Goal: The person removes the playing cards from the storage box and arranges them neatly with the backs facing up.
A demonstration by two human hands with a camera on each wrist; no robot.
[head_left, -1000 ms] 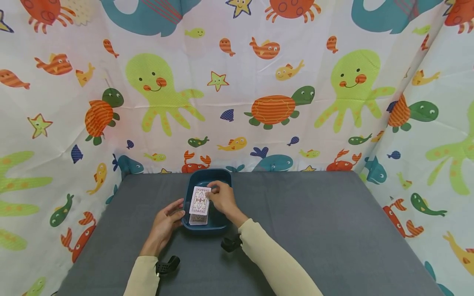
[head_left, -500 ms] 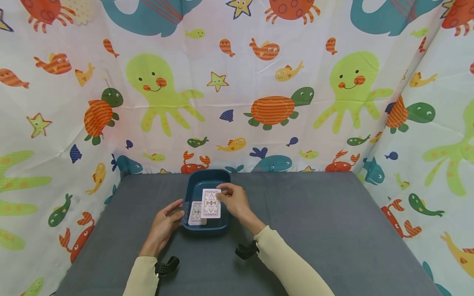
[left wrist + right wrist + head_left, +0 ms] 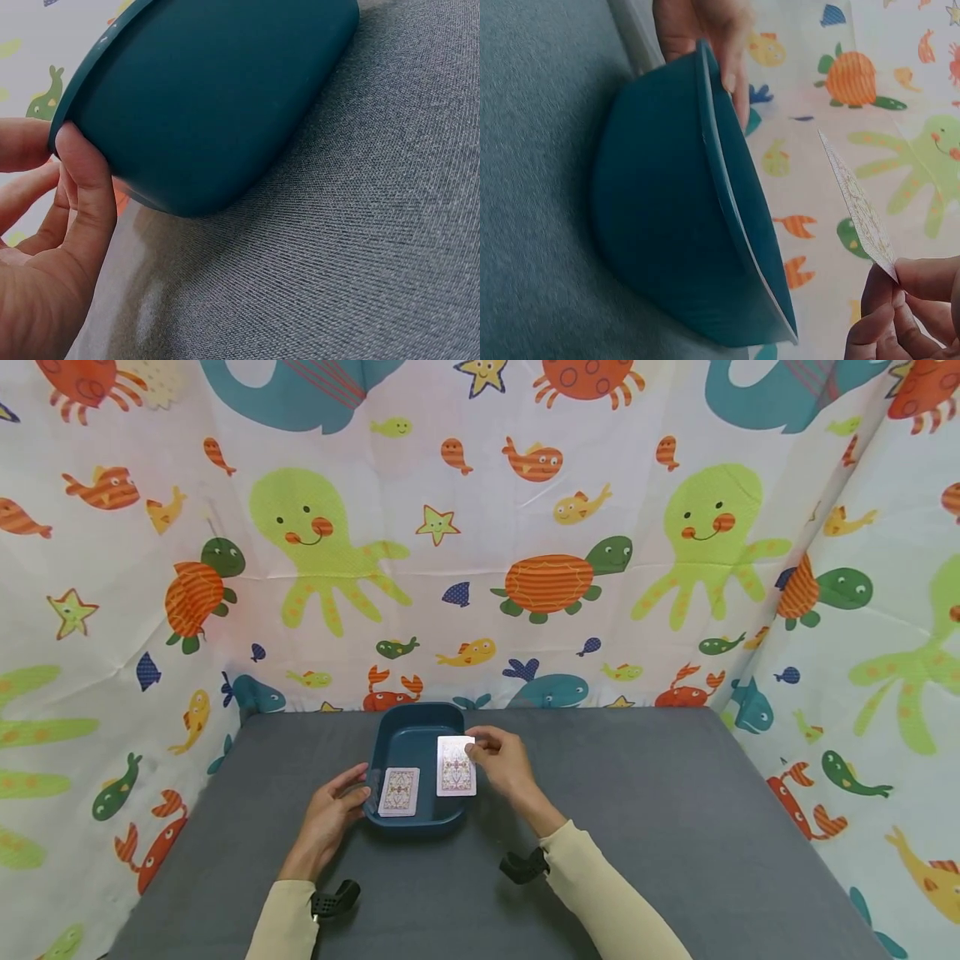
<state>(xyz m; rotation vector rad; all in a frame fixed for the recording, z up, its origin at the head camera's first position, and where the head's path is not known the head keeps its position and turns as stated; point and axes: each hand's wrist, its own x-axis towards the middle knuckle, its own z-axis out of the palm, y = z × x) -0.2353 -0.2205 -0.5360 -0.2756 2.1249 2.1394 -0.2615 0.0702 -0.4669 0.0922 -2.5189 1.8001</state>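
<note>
A dark teal plastic tub (image 3: 420,714) stands on the grey cloth toward the back of the table. Inside it, at the front left, a stack of playing cards (image 3: 398,792) lies with patterned backs up. My left hand (image 3: 327,818) pinches the tub's left rim between thumb and fingers, which the left wrist view shows closely. Over the tub's right side, my right hand (image 3: 510,766) pinches one playing card (image 3: 455,768) by its right edge. In the right wrist view that card (image 3: 856,206) is held above the rim, apart from the tub.
Grey cloth (image 3: 637,827) covers the table around the tub. A white curtain (image 3: 480,527) printed with sea animals hangs behind and along both sides. Dark wrist cameras (image 3: 335,900) are strapped at both sleeves.
My right hand has lifted a card off the stack and carried it rightward across the tub. The left hand keeps its grip on the rim.
</note>
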